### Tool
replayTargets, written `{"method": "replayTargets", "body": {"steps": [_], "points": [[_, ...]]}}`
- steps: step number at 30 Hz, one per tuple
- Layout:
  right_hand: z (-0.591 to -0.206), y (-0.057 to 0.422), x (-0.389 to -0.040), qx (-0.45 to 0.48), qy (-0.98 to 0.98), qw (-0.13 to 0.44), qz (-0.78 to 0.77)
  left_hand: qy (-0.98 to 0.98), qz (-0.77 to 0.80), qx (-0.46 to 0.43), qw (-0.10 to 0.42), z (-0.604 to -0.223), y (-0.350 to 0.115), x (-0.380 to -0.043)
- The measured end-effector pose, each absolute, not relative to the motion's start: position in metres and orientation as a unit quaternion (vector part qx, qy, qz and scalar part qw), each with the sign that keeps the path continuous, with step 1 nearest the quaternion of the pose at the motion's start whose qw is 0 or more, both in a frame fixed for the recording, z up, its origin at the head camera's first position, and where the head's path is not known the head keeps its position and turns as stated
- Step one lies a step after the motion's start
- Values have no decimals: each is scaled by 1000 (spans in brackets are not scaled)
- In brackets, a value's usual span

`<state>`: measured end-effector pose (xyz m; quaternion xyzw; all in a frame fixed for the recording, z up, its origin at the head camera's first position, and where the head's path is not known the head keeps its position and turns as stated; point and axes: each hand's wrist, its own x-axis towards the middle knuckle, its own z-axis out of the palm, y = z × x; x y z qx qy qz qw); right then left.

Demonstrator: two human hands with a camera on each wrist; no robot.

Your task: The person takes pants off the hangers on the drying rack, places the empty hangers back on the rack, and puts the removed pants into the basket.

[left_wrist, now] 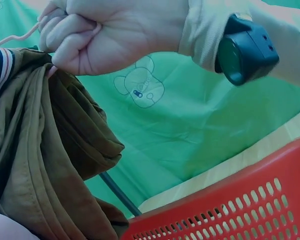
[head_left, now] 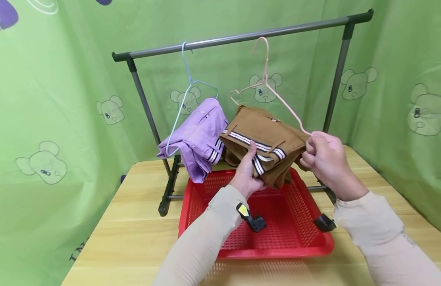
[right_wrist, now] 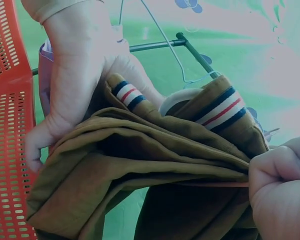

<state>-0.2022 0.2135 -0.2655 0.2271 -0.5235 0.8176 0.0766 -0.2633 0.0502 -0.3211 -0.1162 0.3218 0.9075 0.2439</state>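
Note:
Brown trousers (head_left: 257, 123) with a striped waistband are draped over the lower bar of a pink hanger (head_left: 266, 75), whose hook is at the rail. My left hand (head_left: 246, 174) grips the trousers by the waist, the thumb lying on the striped band and the fingers underneath. At the hanger's right corner my right hand (head_left: 325, 161) is curled round the pink wire, right against the trousers' edge. The left wrist view shows this fist (left_wrist: 110, 35) with the wire running into it. Folded layers of brown cloth (right_wrist: 140, 145) bunch between both hands in the right wrist view.
A metal clothes rack (head_left: 234, 39) stands on the wooden table (head_left: 134, 222). Purple trousers (head_left: 199, 135) hang on a blue hanger (head_left: 186, 91) just left of the brown pair. Below my hands sits a red perforated basket (head_left: 274, 253). Green curtain (head_left: 81, 79) surrounds the table.

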Motion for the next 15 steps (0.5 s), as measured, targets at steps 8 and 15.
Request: {"method": "replayTargets", "body": {"steps": [8,15], "points": [[-268,215,-205,246,-503,64,826,317,911,-105,241,-323,53,-265],[-271,209,-210,244,-491,51,835,315,916,-100,228,-328,50,-270]]}}
